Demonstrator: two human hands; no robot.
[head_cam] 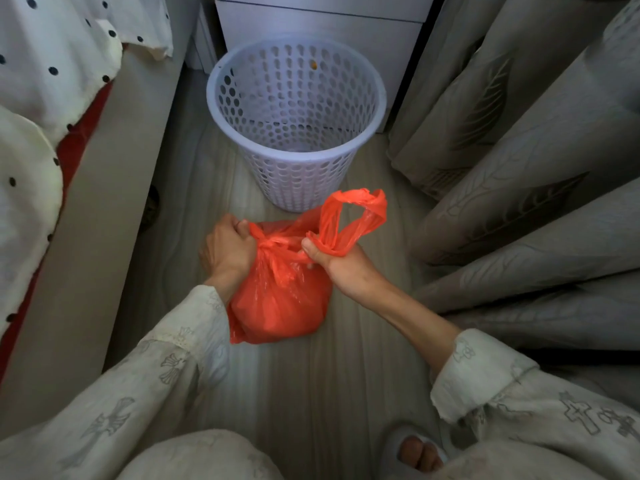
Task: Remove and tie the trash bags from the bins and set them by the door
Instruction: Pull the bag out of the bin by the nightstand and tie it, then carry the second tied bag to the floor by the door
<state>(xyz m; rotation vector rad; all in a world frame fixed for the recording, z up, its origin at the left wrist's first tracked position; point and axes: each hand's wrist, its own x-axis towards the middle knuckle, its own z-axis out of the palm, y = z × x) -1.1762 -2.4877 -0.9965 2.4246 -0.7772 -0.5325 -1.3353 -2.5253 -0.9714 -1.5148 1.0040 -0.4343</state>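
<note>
Bag [277, 306] set on floor [311, 393], 6 o'clock of bin [296, 123]. One handle clenched in left hand [225, 251]; other handle pinched by right hand [341, 268].

I see a pale wood-grain floor [311, 393] in dim light. A white cabinet [322, 26] stands at its far end. Left of the cabinet runs a bed [86, 209] with polka-dot bedding [52, 74]; right of it hang grey leaf-patterned curtains [519, 168].
</note>
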